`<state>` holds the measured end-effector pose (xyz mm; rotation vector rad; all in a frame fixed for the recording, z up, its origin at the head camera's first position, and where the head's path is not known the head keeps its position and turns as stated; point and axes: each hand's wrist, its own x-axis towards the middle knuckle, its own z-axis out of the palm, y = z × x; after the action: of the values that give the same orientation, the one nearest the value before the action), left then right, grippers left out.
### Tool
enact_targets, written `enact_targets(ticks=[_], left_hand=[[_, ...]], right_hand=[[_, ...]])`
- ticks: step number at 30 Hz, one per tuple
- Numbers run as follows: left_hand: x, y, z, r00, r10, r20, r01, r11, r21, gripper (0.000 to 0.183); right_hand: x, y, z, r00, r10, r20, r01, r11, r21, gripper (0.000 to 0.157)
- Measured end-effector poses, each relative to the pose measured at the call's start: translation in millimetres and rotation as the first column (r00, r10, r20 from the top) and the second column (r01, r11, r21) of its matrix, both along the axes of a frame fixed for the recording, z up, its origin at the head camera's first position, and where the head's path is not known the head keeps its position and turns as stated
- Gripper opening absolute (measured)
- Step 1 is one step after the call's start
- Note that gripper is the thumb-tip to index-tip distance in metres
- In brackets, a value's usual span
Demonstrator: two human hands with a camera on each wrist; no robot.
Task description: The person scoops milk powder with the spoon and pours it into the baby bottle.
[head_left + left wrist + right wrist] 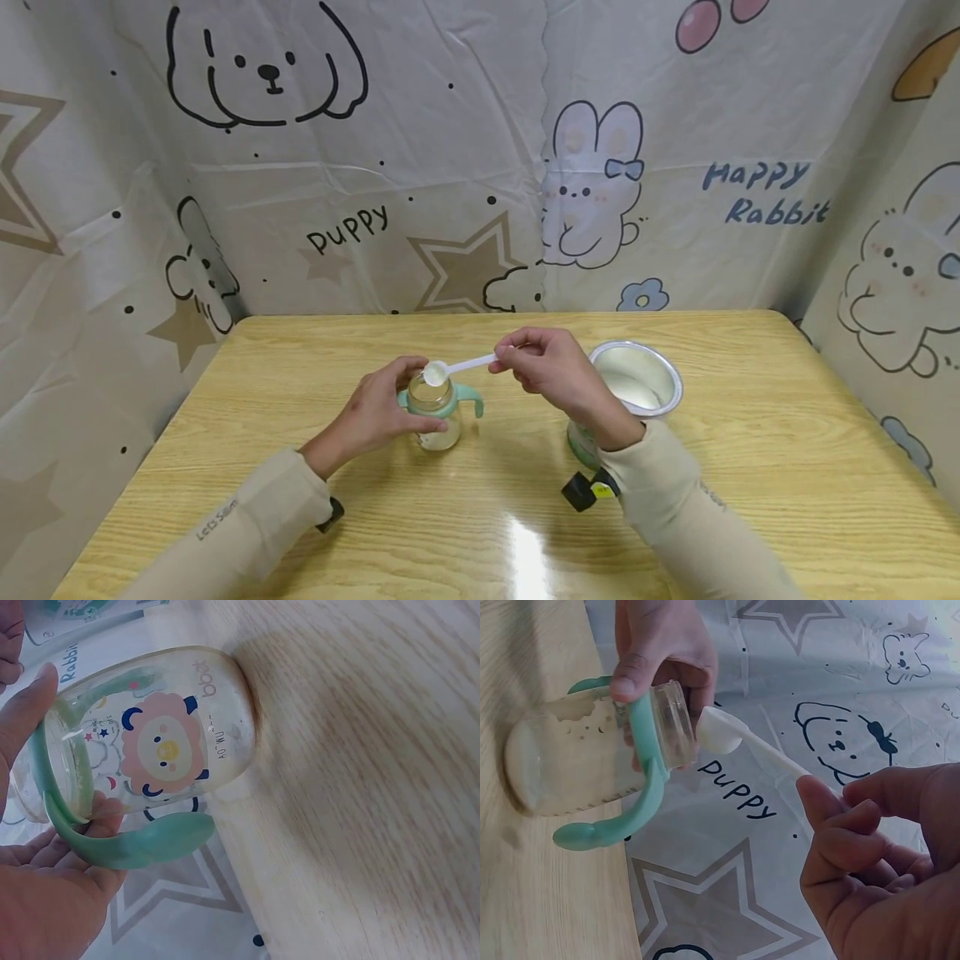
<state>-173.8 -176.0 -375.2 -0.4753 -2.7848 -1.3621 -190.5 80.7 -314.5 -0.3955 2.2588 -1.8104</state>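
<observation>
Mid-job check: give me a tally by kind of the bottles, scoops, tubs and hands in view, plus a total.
Bottle: 1
Scoop: 1
Tub: 1
Hands, left hand and right hand: 2
Total: 5

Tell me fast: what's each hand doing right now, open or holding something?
Left hand: holding the clear bottle, fingers and thumb round it.
Right hand: pinching the white scoop by its handle.
</observation>
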Motion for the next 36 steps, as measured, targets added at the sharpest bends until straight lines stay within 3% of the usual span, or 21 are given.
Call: enact_targets(ticks=[6, 13, 25, 36], left_hand=[[0.7, 0, 0.6, 1.000, 0.002, -0.003, -0.002, 1.000, -0.017, 0.082], [1.1, 0, 2.0, 1.000, -0.002, 0.003, 0.002, 1.000, -0.021, 0.088], [-0.4, 0, 3.1, 1.000, 0.001, 0.005, -0.001, 0.999, -0.041, 0.088], [-2.9, -1, 4.0, 1.000, -0.013, 0.008, 0.014, 0.996, -0.083, 0.088]], right_hand=[[2.1, -4, -3.8, 0.996, 0.018, -0.089, -0.012, 0.997, 0.070, 0.017], [3.9, -6, -10.6, 0.964, 0.068, -0.257, -0.020, 0.983, 0.185, 0.011], [7.1, -4, -12.5, 0.940, 0.132, -0.316, -0.036, 0.955, 0.293, 0.012], [7.0, -3, -11.5, 0.940, 0.129, -0.316, -0.027, 0.951, 0.308, 0.011]])
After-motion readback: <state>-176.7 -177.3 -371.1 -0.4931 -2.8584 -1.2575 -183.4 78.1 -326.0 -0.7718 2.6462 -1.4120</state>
